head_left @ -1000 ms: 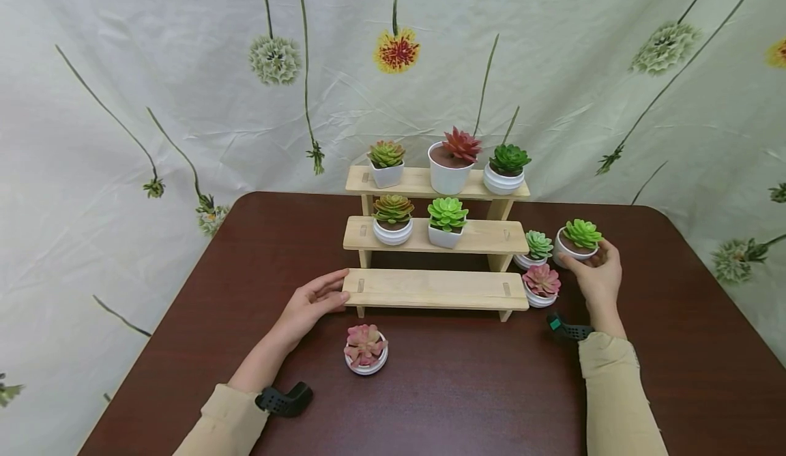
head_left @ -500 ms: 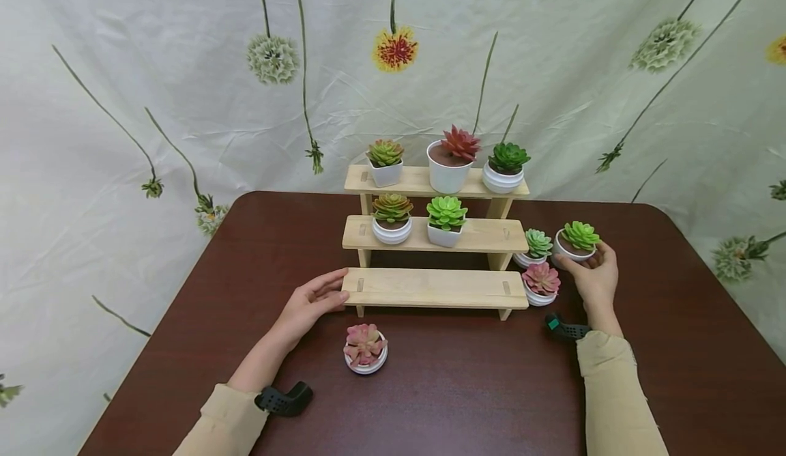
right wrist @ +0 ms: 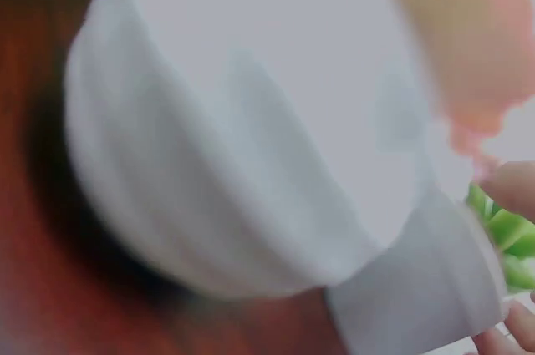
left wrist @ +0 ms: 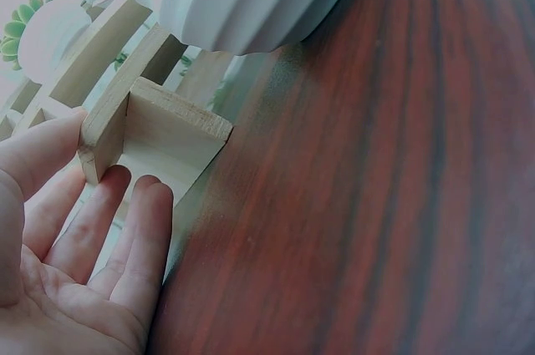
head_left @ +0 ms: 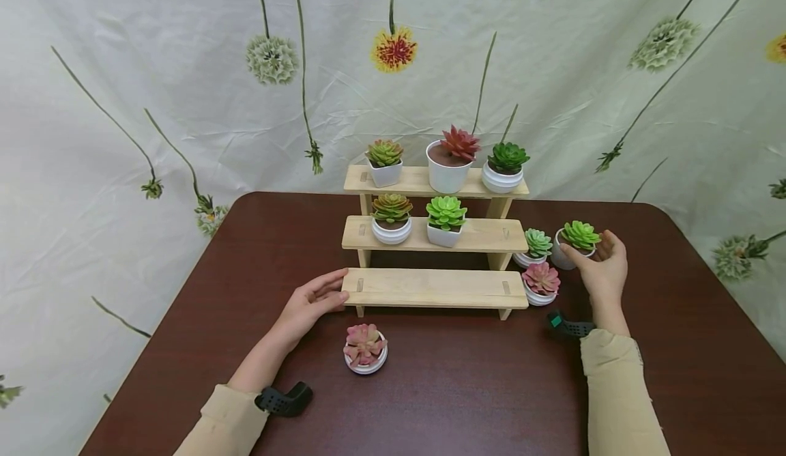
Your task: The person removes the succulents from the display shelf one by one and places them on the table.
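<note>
**Right hand eases outward while the green-topped pot stays put**

Since the earlier frame, the right hand [head_left: 603, 273] has shifted slightly outward, its fingers drawn away from the far side of the tall white pot [head_left: 563, 254], which sits in nearly the same spot. Thumb and fingers now stand wide around the rim, a spread that looks like a loosened grip; whether a fingertip touches the pot cannot be told, even in the right wrist view. The pot, with its bright green succulent [head_left: 580, 235], appears to rest on the table [head_left: 467, 388], to the right of the wooden stand [head_left: 434, 284]. The hand comes at it from the outer side, probably because two neighbours crowd the inner one: a pale green succulent [head_left: 537, 243] and a pink succulent [head_left: 541, 278], both close against the stand's right end.

The left hand [head_left: 310, 304] holds the left end of the lowest shelf between thumb and fingers, seemingly to keep the light frame steady.

Farther out, the middle shelf bears an olive succulent [head_left: 392, 208] and a light green succulent [head_left: 446, 214], grouped toward the left. The top shelf has three plants spread along it, the largest pot in the centre with a red succulent [head_left: 460, 143]. A second pink plant [head_left: 365, 345] sits on the table in front of the stand, near the left hand. Behind everything hangs a floral cloth [head_left: 344, 101].
</note>
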The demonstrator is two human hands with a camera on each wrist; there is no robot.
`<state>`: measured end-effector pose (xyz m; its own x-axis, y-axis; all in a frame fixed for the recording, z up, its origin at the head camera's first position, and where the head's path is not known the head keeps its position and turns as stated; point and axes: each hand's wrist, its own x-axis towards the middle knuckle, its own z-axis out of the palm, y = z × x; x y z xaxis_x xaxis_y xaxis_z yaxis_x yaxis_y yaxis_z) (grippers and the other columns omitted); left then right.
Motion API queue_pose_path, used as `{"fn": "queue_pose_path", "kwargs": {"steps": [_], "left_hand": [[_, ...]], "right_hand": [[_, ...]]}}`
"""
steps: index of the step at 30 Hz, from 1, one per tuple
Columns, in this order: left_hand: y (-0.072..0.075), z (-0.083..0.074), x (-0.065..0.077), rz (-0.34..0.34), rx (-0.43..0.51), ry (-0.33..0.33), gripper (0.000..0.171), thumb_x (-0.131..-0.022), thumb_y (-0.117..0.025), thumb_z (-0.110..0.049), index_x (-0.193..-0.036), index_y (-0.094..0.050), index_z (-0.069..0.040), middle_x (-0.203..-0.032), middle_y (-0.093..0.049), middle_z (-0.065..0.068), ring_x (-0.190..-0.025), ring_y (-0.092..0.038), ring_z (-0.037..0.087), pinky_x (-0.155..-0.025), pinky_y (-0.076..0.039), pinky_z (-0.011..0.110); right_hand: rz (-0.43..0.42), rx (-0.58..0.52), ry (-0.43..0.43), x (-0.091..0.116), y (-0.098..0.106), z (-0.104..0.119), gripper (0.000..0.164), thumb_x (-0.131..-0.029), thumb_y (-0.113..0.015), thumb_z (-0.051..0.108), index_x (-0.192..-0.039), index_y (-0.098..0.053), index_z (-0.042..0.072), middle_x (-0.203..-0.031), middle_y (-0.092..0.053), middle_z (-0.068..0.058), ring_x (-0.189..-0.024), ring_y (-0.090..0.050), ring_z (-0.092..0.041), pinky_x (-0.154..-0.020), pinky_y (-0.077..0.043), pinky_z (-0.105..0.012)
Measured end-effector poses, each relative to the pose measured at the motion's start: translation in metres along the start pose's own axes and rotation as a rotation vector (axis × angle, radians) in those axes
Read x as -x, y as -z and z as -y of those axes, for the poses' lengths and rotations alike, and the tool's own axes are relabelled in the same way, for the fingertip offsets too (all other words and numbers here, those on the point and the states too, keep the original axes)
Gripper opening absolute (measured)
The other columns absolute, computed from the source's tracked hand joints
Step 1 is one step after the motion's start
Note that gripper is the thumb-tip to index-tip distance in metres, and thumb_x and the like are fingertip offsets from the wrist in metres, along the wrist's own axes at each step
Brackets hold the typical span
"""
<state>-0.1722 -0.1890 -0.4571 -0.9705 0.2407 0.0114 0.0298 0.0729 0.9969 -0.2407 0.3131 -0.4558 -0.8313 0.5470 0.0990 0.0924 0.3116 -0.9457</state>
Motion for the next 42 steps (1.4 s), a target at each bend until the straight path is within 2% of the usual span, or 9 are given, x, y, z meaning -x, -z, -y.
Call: {"fn": "queue_pose_path", "kwargs": {"steps": [1,5,12,18,30,42], "left_hand": [[0.000,0.000,0.000,0.000,0.001,-0.001,0.051,-0.090,-0.065,-0.017,-0.136,-0.048,-0.004,-0.131,-0.051,0.021,-0.100,-0.062,0.015,-0.081,-0.053,0.030],[0.000,0.000,0.000,-0.001,0.003,-0.003,0.051,-0.090,-0.065,-0.016,-0.136,-0.048,-0.004,-0.131,-0.051,0.021,-0.099,-0.062,0.015,-0.081,-0.053,0.030],[0.000,-0.001,0.000,0.000,0.001,-0.001,0.051,-0.090,-0.065,-0.017,-0.136,-0.048,-0.004,-0.131,-0.051,0.021,-0.099,-0.062,0.015,-0.081,-0.053,0.030],[0.000,-0.001,0.000,0.002,0.000,-0.004,0.051,-0.090,-0.065,-0.016,-0.136,-0.047,-0.004,-0.131,-0.051,0.021,-0.099,-0.062,0.015,-0.081,-0.053,0.030],[0.000,0.000,0.000,0.004,0.005,-0.010,0.052,-0.090,-0.065,-0.016,-0.136,-0.047,-0.004,-0.131,-0.051,0.021,-0.100,-0.062,0.014,-0.081,-0.053,0.030],[0.000,0.000,0.000,0.002,0.005,-0.013,0.051,-0.090,-0.065,-0.016,-0.136,-0.048,-0.004,-0.131,-0.051,0.021,-0.100,-0.062,0.014,-0.081,-0.053,0.031]], "right_hand": [[-0.006,-0.009,0.007,-0.005,0.000,-0.005,0.095,-0.074,-0.078,0.040,-0.148,-0.024,0.015,-0.150,-0.029,-0.008,-0.136,-0.029,-0.024,-0.110,-0.028,-0.036],[-0.030,-0.036,0.022,-0.009,0.003,-0.004,0.096,-0.072,-0.079,0.044,-0.147,-0.025,0.022,-0.149,-0.031,-0.002,-0.135,-0.029,-0.018,-0.110,-0.027,-0.033],[-0.046,-0.053,0.009,0.026,0.011,0.060,0.084,-0.080,-0.076,0.025,-0.147,-0.027,0.013,-0.147,-0.033,-0.006,-0.136,-0.029,-0.016,-0.111,-0.024,-0.027],[-0.030,-0.069,0.051,0.040,0.012,0.087,0.082,-0.080,-0.076,0.021,-0.146,-0.028,0.013,-0.148,-0.033,-0.004,-0.136,-0.029,-0.013,-0.110,-0.023,-0.022],[0.063,-0.089,0.203,0.063,0.001,0.114,0.084,-0.079,-0.077,0.018,-0.147,-0.027,0.010,-0.147,-0.033,-0.008,-0.135,-0.030,-0.015,-0.110,-0.022,-0.022],[0.204,-0.092,0.323,0.086,-0.025,0.127,0.079,-0.078,-0.077,0.012,-0.143,-0.033,0.001,-0.143,-0.039,-0.013,-0.133,-0.035,-0.023,-0.110,-0.026,-0.030]]}}
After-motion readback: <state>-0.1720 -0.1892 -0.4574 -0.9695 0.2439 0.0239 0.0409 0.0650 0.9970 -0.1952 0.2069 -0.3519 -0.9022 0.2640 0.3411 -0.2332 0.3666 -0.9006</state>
